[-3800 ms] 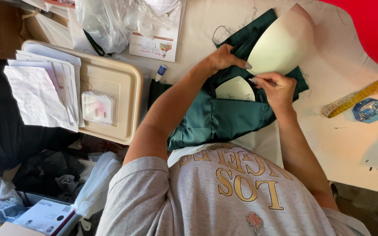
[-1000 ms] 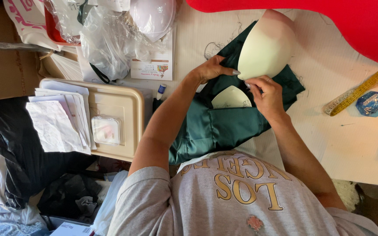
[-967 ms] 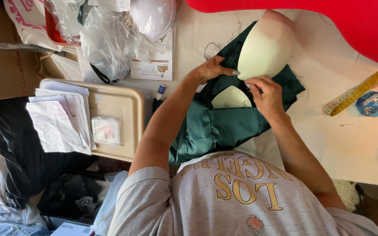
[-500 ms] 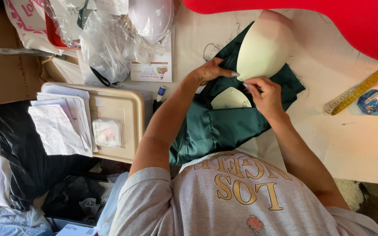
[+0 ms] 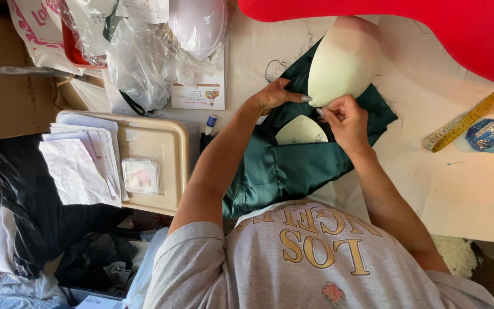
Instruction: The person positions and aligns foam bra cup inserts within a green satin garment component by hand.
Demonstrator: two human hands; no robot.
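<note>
A dark green satin garment (image 5: pixel 293 166) lies on the pale table in front of me. A cream foam bra cup (image 5: pixel 343 60) stands on its far end, and a second cream cup (image 5: pixel 301 131) peeks out of the fabric between my hands. My left hand (image 5: pixel 275 94) grips the green fabric at the near edge of the upper cup, fingers curled. My right hand (image 5: pixel 344 117) pinches that cup's lower edge with fingertips together; anything thin held there is too small to see.
A beige lidded box (image 5: pixel 155 143) at left carries papers (image 5: pixel 81 166) and a small clear case (image 5: pixel 140 174). Plastic bags (image 5: pixel 138 63) pile up beyond it. A yellow tape measure (image 5: pixel 467 120) and a blue hexagonal tin (image 5: pixel 489 134) lie at right. Red cloth (image 5: pixel 430 28) covers the far edge.
Both hands stay at the upper cup's edge, shifting only slightly. The view has drifted a little over the table since the earliest frame.
</note>
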